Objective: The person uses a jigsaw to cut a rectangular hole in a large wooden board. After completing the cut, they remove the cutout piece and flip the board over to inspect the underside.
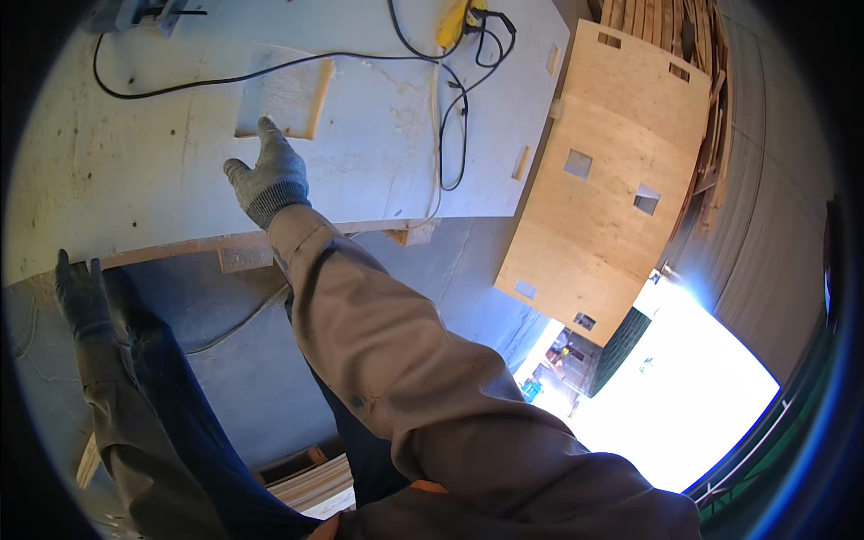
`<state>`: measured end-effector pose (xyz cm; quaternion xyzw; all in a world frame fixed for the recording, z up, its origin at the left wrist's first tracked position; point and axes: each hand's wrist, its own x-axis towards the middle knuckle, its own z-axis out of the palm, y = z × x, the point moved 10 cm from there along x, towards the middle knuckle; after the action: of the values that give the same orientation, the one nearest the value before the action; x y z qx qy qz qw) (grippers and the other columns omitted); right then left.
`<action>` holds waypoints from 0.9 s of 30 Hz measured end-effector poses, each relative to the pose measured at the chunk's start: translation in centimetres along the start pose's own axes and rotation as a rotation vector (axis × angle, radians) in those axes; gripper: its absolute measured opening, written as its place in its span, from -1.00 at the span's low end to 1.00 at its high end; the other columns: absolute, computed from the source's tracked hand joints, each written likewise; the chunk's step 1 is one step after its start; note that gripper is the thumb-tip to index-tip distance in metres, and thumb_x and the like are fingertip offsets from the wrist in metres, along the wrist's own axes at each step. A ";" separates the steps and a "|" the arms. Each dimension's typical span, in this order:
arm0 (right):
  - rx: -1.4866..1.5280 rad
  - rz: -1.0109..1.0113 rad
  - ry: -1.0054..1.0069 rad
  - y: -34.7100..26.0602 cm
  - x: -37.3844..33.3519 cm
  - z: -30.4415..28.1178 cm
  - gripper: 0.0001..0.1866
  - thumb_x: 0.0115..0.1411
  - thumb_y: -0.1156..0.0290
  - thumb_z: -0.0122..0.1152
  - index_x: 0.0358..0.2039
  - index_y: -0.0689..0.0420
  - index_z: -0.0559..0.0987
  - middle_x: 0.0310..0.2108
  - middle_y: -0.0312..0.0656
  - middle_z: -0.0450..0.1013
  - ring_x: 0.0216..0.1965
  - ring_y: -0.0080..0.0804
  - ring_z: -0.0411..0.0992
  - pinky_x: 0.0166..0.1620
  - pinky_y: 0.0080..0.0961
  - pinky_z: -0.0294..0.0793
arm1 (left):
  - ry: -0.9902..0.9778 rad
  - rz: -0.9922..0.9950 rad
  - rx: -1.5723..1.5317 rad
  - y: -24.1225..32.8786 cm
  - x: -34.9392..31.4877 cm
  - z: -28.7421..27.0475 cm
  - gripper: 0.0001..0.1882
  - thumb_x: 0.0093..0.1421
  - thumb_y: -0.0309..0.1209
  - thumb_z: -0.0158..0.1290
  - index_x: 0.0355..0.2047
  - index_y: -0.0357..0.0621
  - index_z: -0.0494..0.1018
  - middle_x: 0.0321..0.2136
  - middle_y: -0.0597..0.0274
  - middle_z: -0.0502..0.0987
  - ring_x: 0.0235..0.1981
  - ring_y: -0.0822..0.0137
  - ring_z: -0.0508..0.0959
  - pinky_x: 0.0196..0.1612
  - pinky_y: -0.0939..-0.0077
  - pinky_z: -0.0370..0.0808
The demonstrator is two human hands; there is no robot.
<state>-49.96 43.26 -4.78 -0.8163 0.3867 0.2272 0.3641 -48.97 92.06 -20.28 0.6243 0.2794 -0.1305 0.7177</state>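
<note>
A large pale plywood sheet [180, 193] lies before me, with a rectangular cutout [319, 99] whose raw edge shows tan. My right hand [270, 175], in a grey knit glove, is over the sheet just below the cutout. Its thumb and fingers are apart and hold nothing; whether the palm touches the wood I cannot tell. At the sheet's near left edge is my left hand [81, 292], also gloved and in shadow. Its fingers point up toward the edge, spread, with nothing visible in them.
A black cable [216, 81] runs across the sheet to a yellow tool [454, 22] at the far side. Part of a grey tool [135, 13] shows at the far left. A plywood panel [612, 117] with several rectangular holes leans on stacked boards [711, 171] at right, beside a bright opening [666, 396].
</note>
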 end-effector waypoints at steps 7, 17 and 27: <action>1.217 0.288 0.175 31.6 -6.9 -0.7 -0.50 0.15 0.49 0.31 0.06 0.39 0.38 -0.10 0.02 0.45 -0.17 -0.29 0.46 -0.14 -0.45 0.50 | -0.735 0.935 2.539 -5.7 -3.5 8.2 -0.74 0.39 -0.40 -0.15 0.00 -0.15 0.43 -0.01 0.08 0.52 0.08 0.16 0.46 0.30 0.20 0.24; 1.397 0.808 0.609 63.9 -11.2 -17.6 -0.65 0.25 -0.16 0.07 -0.44 -0.19 0.39 -0.45 -0.41 0.24 -0.30 -0.36 0.28 -0.19 -0.21 0.31 | -0.503 0.249 1.706 -3.3 -0.1 1.7 -0.61 0.39 -0.30 -0.09 0.05 -0.41 0.33 0.02 -0.10 0.44 0.04 0.07 0.42 0.16 0.25 0.34; 1.550 0.520 0.704 67.1 6.2 -24.9 -0.69 0.30 0.07 0.11 -0.23 0.08 0.49 -0.30 -0.25 0.47 -0.30 -0.21 0.49 -0.21 -0.16 0.57 | -0.285 -0.003 1.334 -1.1 -2.7 -0.3 -0.59 0.39 -0.30 -0.09 0.07 -0.42 0.32 0.05 -0.10 0.42 0.06 0.08 0.41 0.17 0.25 0.33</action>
<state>-97.45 -8.04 -21.17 -0.2494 0.6943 -0.2867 0.6112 -51.84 91.69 -19.69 0.9094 0.0428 -0.3570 0.2089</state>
